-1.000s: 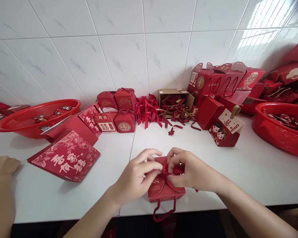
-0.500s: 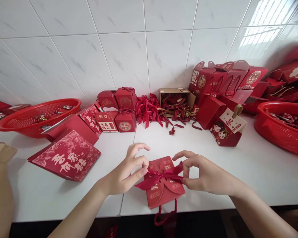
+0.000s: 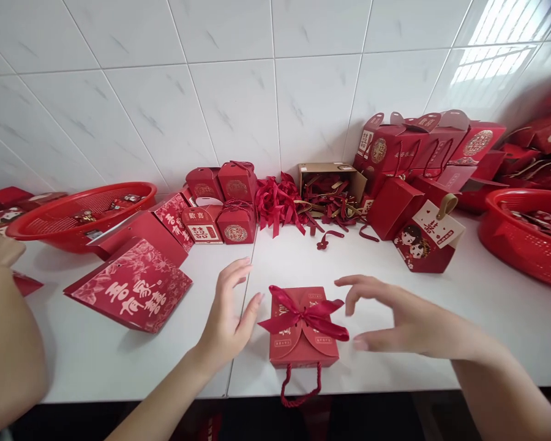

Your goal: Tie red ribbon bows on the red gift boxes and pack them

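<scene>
Between my two hands a red gift box (image 3: 303,354) lies on the white table, its curved flaps closed on top. A dark red ribbon bow (image 3: 302,313) is tied across the flaps, with loops and tails spread to both sides. From the box's near side a twisted cord handle (image 3: 298,401) hangs over the table edge. My left hand (image 3: 229,312) is just left of the box, fingers apart and holding nothing. On the other side my right hand (image 3: 395,315) is open too, thumb and fingers spread, clear of the ribbon.
A floral red box (image 3: 135,285) lies at left, before a red plastic basket (image 3: 41,229). Small boxes (image 3: 236,223), loose ribbons (image 3: 280,205) and a carton (image 3: 328,168) line the wall. Stacked boxes and another basket (image 3: 523,239) stand right. Another person's arm (image 3: 9,331) reaches in at left.
Both hands have let go of the ribbon bow and moved apart from the box. The box now sits straighter. The other person's arm at left has come further into view.
</scene>
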Motion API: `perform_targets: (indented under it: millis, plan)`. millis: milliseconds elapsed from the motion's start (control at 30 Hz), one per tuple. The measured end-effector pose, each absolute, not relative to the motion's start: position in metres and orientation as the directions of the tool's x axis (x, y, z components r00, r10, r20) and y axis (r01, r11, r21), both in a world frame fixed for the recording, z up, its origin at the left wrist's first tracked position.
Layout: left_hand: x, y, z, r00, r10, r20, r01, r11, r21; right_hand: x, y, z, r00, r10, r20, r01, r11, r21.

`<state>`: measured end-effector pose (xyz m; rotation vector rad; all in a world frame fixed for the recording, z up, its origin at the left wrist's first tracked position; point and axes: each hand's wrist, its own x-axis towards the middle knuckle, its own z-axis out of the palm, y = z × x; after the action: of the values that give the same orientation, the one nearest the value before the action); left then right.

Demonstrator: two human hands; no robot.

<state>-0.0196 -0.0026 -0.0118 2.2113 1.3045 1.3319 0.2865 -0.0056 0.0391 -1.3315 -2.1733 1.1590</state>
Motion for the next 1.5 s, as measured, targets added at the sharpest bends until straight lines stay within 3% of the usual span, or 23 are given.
perform_targets:
  millis: [100, 167, 267, 433, 667, 933, 1133, 1200, 1333, 1500]
  plan:
    - [-0.02, -0.016, -0.017, 0.05, 0.933, 0.357, 0.4, -0.346, 0.849, 0.287, -0.001, 0.049, -0.424, 0.905, 0.014, 0.53, 0.261, -0.807]
    - [-0.016, -0.024, -0.013, 0.128, 0.978, 0.163, 0.37, -0.199, 0.908, 0.27, 0.001, 0.052, -0.374, 0.922, 0.096, 0.52, 0.294, -0.802]
    - [-0.005, -0.031, -0.004, 0.177, 0.982, 0.059, 0.337, -0.117, 0.934, 0.234, 0.002, 0.049, -0.442, 0.888, 0.128, 0.504, 0.364, -0.783]
    - [0.005, -0.035, -0.003, 0.164, 0.986, 0.024, 0.266, -0.068, 0.962, 0.203, 0.007, 0.034, -0.543, 0.839, 0.043, 0.494, 0.36, -0.791]
    - [-0.004, -0.033, -0.005, 0.193, 0.981, -0.006, 0.248, -0.043, 0.968, 0.206, 0.008, 0.027, -0.529, 0.848, 0.03, 0.475, 0.325, -0.818]
    - [-0.005, -0.032, -0.011, 0.185, 0.981, -0.053, 0.102, 0.034, 0.994, 0.204, 0.006, 0.025, -0.521, 0.853, -0.002, 0.487, 0.295, -0.822]
    - [-0.009, -0.029, -0.02, 0.158, 0.987, -0.001, 0.052, -0.007, 0.999, 0.222, 0.022, 0.041, -0.583, 0.812, -0.02, 0.466, 0.314, -0.827]
    - [-0.015, -0.026, -0.019, 0.202, 0.978, 0.044, 0.064, -0.058, 0.996, 0.239, 0.031, 0.062, -0.532, 0.847, 0.005, 0.49, 0.313, -0.814]
    - [-0.007, -0.019, -0.013, 0.289, 0.957, 0.017, 0.326, -0.115, 0.938, 0.295, 0.022, 0.121, -0.29, 0.951, 0.107, 0.662, 0.28, -0.695]
    - [0.071, -0.016, -0.005, 0.273, 0.962, -0.023, 0.381, -0.086, 0.921, 0.393, -0.072, 0.177, 0.044, 0.985, 0.169, 0.918, 0.027, -0.396]
